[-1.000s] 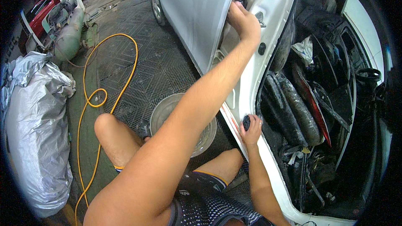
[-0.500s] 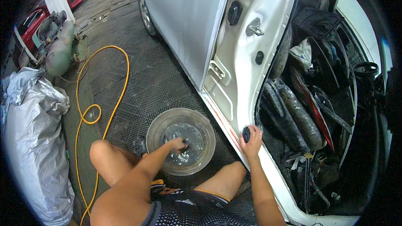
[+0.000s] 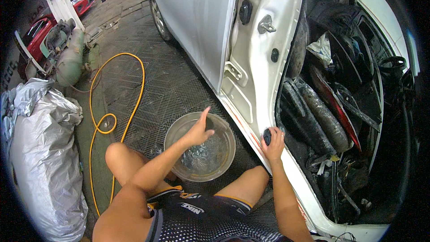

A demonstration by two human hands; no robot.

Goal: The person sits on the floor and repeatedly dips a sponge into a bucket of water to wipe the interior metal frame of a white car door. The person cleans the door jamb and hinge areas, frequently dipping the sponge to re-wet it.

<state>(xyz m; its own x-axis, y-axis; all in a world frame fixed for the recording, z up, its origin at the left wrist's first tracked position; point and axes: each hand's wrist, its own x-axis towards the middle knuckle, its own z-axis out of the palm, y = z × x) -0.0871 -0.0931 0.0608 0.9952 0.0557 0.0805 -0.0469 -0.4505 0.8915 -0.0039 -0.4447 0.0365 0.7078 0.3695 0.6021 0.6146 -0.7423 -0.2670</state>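
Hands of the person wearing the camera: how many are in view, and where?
2: the left hand is above the round basin; the right hand holds a black piece at the white door frame. Neither is hidden.

At the near left, silver sheeting [image 3: 47, 166] is bunched in creases. To its right, a yellow hose [image 3: 125, 54] is laid in loops. Farther off on the left, a green tank [image 3: 71, 65] is set below a white post [image 3: 64, 0], and a red car [image 3: 83, 2] is seen beyond. At the right, crumpled paper [image 3: 320, 49] is wedged among dark parts [image 3: 344, 60].
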